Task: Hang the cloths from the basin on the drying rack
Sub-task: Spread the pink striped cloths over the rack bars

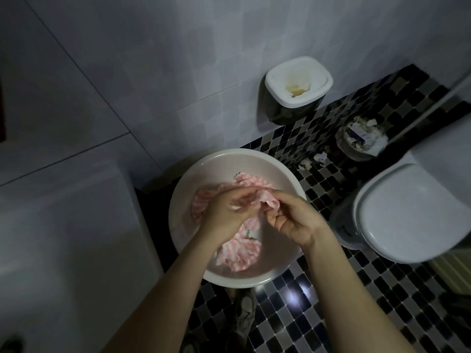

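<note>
A round pale basin (178,200) sits on the chequered floor with pink-and-white striped cloths (242,253) lying in it. My left hand (226,212) reaches into the middle of the basin, its fingers curled on a fold of striped cloth. My right hand (293,220) is beside it, pinching the raised edge of the same cloth (267,197) between thumb and fingers. Both hands hide the cloth beneath them. No drying rack is in view.
A white toilet (407,215) stands close to the right of the basin. A wall-mounted bin (298,85) hangs on the tiled wall behind, and a full waste bin (362,138) sits on the floor. A white appliance (63,238) fills the left.
</note>
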`<control>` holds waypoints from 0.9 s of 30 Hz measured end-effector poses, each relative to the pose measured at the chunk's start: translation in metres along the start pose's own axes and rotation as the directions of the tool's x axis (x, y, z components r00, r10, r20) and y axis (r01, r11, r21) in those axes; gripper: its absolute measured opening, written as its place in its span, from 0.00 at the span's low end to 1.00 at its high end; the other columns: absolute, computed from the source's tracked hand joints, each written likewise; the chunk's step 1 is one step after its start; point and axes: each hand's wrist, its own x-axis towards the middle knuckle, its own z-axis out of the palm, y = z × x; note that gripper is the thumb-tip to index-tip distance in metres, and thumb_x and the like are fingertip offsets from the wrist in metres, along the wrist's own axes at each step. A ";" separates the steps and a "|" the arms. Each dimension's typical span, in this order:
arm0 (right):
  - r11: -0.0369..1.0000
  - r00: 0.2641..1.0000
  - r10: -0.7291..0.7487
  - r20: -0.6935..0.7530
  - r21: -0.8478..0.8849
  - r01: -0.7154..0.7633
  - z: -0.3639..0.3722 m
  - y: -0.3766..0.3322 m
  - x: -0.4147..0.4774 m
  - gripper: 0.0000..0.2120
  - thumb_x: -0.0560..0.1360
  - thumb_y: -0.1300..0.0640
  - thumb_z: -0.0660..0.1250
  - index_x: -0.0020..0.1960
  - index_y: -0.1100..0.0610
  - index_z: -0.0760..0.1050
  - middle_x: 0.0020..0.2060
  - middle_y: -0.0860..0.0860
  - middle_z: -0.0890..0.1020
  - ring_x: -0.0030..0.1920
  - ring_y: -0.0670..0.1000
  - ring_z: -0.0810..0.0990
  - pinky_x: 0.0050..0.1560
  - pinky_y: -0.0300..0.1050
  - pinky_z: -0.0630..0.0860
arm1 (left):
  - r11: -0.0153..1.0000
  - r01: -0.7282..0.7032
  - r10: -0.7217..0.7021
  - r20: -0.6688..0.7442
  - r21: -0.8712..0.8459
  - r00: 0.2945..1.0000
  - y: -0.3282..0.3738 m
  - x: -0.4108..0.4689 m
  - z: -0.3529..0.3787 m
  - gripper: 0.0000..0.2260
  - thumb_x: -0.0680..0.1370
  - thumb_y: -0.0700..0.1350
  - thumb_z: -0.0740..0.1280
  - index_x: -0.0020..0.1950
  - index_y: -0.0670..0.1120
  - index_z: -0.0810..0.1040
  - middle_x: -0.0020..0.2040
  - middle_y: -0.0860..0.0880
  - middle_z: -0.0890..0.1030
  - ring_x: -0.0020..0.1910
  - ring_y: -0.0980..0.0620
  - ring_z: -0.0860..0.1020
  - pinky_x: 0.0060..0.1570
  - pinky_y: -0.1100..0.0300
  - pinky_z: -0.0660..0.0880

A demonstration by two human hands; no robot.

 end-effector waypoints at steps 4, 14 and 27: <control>0.999 0.998 -0.036 0.058 0.012 0.035 0.009 -0.009 -0.015 0.10 0.72 0.60 0.67 0.49 0.65 0.81 0.33 0.54 0.81 0.28 0.44 0.76 0.27 0.33 0.74 | 0.999 0.041 -0.040 -0.041 0.005 0.998 0.033 0.000 -0.010 0.06 0.78 0.44 0.67 0.43 0.50 0.84 0.32 0.58 0.81 0.35 0.59 0.79 0.40 0.62 0.73; 0.597 0.974 -0.115 -0.195 -0.797 -0.089 0.009 0.016 -0.020 0.12 0.78 0.52 0.66 0.59 0.54 0.78 0.53 0.54 0.81 0.47 0.50 0.78 0.44 0.43 0.76 | 0.998 -0.014 0.006 -0.153 -0.055 0.988 0.093 -0.017 -0.060 0.13 0.69 0.51 0.72 0.33 0.45 0.72 0.30 0.50 0.72 0.30 0.53 0.71 0.32 0.58 0.68; 0.421 0.913 -0.313 -0.263 -0.900 -0.115 -0.004 0.093 0.011 0.03 0.72 0.56 0.72 0.41 0.55 0.82 0.38 0.51 0.83 0.42 0.52 0.80 0.49 0.46 0.78 | 0.972 0.232 -0.233 -0.079 -0.021 0.969 0.010 -0.047 -0.077 0.08 0.75 0.49 0.71 0.45 0.44 0.83 0.42 0.47 0.85 0.43 0.51 0.83 0.46 0.56 0.77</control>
